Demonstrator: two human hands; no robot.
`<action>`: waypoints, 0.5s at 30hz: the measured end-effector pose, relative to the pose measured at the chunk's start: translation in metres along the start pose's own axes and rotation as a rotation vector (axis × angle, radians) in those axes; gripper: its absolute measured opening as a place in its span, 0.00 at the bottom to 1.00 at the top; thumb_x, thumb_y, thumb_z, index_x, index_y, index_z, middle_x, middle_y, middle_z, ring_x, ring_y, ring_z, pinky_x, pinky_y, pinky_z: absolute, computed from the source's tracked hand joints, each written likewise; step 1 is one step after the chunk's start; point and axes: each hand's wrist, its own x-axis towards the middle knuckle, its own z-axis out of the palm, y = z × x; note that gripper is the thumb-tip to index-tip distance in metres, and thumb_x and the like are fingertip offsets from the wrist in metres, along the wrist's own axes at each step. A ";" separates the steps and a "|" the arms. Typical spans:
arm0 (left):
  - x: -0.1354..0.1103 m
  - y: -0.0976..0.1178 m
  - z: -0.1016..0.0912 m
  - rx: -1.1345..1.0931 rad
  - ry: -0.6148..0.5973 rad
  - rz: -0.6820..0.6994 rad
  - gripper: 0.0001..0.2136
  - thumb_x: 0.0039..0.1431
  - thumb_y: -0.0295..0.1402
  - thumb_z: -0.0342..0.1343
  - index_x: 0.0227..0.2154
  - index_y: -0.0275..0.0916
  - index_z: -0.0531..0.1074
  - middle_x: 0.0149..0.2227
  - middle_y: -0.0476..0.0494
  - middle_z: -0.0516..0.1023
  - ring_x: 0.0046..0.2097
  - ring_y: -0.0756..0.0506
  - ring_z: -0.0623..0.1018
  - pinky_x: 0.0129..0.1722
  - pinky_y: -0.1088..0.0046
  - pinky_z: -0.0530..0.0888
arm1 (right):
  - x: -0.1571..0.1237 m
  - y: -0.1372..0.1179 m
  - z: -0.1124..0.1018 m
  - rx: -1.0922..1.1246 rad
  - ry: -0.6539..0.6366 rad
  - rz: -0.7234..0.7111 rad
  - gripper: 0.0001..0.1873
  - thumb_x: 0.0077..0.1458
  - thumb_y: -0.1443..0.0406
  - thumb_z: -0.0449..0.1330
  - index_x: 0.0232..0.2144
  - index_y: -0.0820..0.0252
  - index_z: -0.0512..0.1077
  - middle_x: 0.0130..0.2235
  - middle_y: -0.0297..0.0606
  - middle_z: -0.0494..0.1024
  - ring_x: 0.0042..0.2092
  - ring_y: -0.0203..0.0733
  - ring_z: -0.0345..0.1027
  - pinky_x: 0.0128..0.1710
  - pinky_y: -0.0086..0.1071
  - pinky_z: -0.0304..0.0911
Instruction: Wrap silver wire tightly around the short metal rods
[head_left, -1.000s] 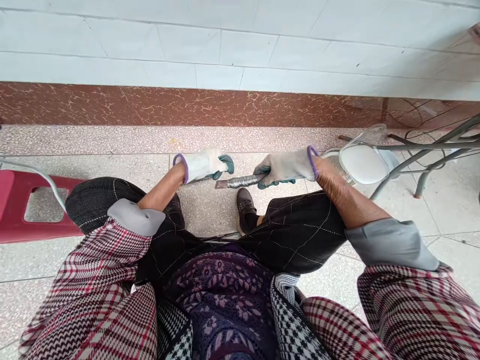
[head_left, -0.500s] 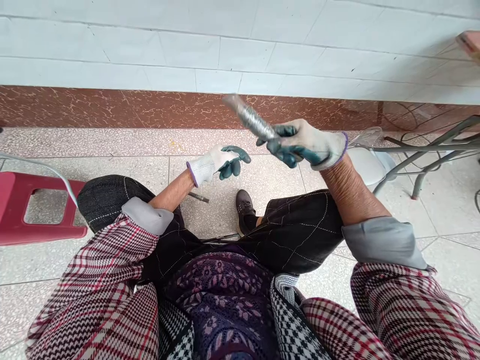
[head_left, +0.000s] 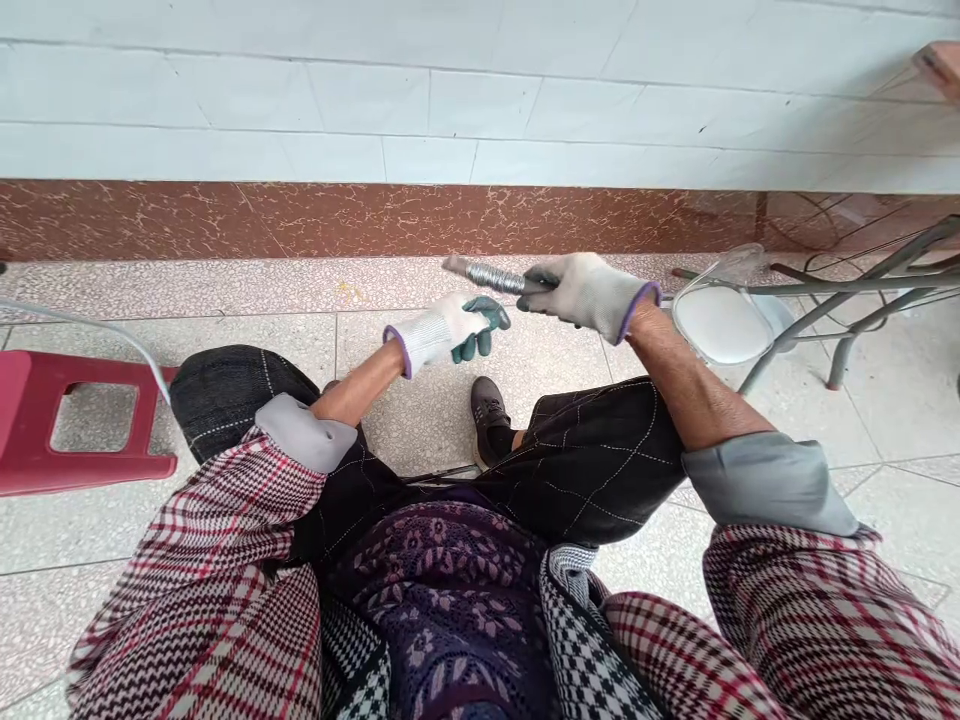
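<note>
My right hand [head_left: 581, 290], in a white knit glove with dark green coated fingers, is closed round one end of a wire-wound stick [head_left: 491, 277]. Silvery wire is coiled along its middle, and its bare brownish tip points left. Just below that tip is my left hand [head_left: 469, 325], gloved alike. Its fingers are loosely bent and apart, and nothing shows in them. The stick hangs above the floor, apart from the left hand's fingertips.
A red plastic stool [head_left: 97, 410] stands at the left, with a grey cable [head_left: 112, 330] beside it. At the right are a round white stool seat [head_left: 724, 325] and grey metal legs [head_left: 847, 350]. A tiled wall [head_left: 480, 100] rises ahead.
My right hand has come lower and slightly left, swinging the stick down to nearly level. My left hand has shifted slightly right. A short dark strip below my left wrist no longer shows.
</note>
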 end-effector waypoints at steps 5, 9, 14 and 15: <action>-0.005 0.016 -0.003 -0.093 -0.022 0.063 0.10 0.74 0.33 0.53 0.40 0.36 0.77 0.29 0.40 0.80 0.31 0.48 0.79 0.29 0.71 0.71 | -0.020 -0.013 -0.005 0.278 0.250 -0.068 0.05 0.56 0.63 0.68 0.35 0.59 0.77 0.25 0.34 0.68 0.23 0.36 0.58 0.18 0.32 0.56; -0.002 0.010 -0.020 -0.053 -0.031 0.039 0.10 0.69 0.41 0.60 0.37 0.39 0.78 0.28 0.41 0.79 0.31 0.46 0.77 0.28 0.70 0.70 | -0.031 -0.009 -0.016 0.448 0.010 -0.146 0.17 0.49 0.60 0.73 0.42 0.58 0.80 0.24 0.32 0.69 0.20 0.34 0.56 0.17 0.31 0.53; 0.007 -0.001 -0.036 0.092 -0.024 0.060 0.07 0.64 0.39 0.64 0.39 0.42 0.81 0.27 0.43 0.79 0.31 0.48 0.75 0.27 0.69 0.66 | -0.023 0.005 -0.001 0.122 -0.450 -0.144 0.19 0.46 0.54 0.76 0.35 0.60 0.81 0.24 0.30 0.72 0.22 0.32 0.61 0.18 0.27 0.57; 0.007 0.000 -0.038 0.093 -0.015 0.063 0.05 0.63 0.37 0.64 0.38 0.43 0.82 0.27 0.42 0.80 0.31 0.48 0.76 0.27 0.68 0.66 | -0.020 0.009 0.004 0.044 -0.444 -0.149 0.17 0.49 0.54 0.75 0.35 0.58 0.82 0.24 0.31 0.73 0.22 0.33 0.62 0.18 0.27 0.56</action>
